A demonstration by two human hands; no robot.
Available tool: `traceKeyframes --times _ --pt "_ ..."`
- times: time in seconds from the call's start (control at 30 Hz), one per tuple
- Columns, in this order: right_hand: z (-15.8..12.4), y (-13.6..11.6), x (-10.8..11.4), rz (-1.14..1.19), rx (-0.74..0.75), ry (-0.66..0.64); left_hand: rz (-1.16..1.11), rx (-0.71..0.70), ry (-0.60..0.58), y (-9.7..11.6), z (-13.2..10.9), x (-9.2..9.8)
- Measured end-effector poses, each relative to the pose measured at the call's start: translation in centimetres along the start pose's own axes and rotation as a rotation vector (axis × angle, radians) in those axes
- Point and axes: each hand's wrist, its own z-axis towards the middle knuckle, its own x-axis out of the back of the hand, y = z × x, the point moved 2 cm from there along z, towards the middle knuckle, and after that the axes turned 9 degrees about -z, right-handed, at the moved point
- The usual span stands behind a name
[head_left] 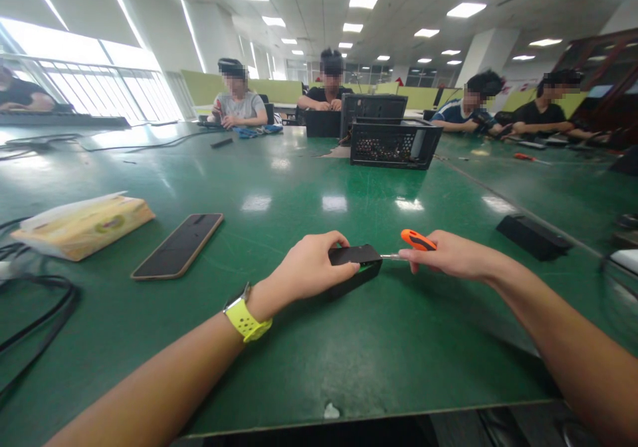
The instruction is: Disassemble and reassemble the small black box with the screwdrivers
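My left hand (316, 264), with a yellow watch strap at the wrist, is closed around a small black rectangular box (356, 256) low over the green table. Thumb and fingers press on the box's near and far sides, hiding its left end. A bit of green shows along its near edge by the thumb. In my right hand (443, 254) is a screwdriver (417, 240) with an orange and black handle. Its metal shaft points left and its tip meets the box's right end; whether it sits in a screw is too small to tell.
A phone (178, 246) and a tissue pack (87, 224) lie to the left, near black cables (40, 327). Another black block (534, 236) rests on the right. An open computer case (393, 143) stands farther back. Several people sit around the table (299, 374).
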Motion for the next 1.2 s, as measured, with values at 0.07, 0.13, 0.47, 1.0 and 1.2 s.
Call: traceKeyframes --times 0.07,0.13,0.47,1.0,1.2 --pt "0.1 -0.2 0.3 -0.015 -0.005 -0.011 0.065 0.025 -0.032 0.2 0.6 0.1" --pt "0.2 -0.4 0.4 -0.02 -0.011 -0.018 0.161 0.017 -0.065 0.3 1.2 0.1" --pt "0.1 0.1 -0.1 -0.038 -0.025 0.002 0.236 -0.104 -0.088 0.5 1.0 -0.8" --pt "0.1 0.9 -0.6 -0.002 -0.005 0.05 0.149 -0.039 -0.075 0.3 0.0 -0.9" --pt "0.6 0.1 -2.5 0.159 0.117 -0.101 0.121 -0.012 -0.068 0.2 0.0 -0.8"
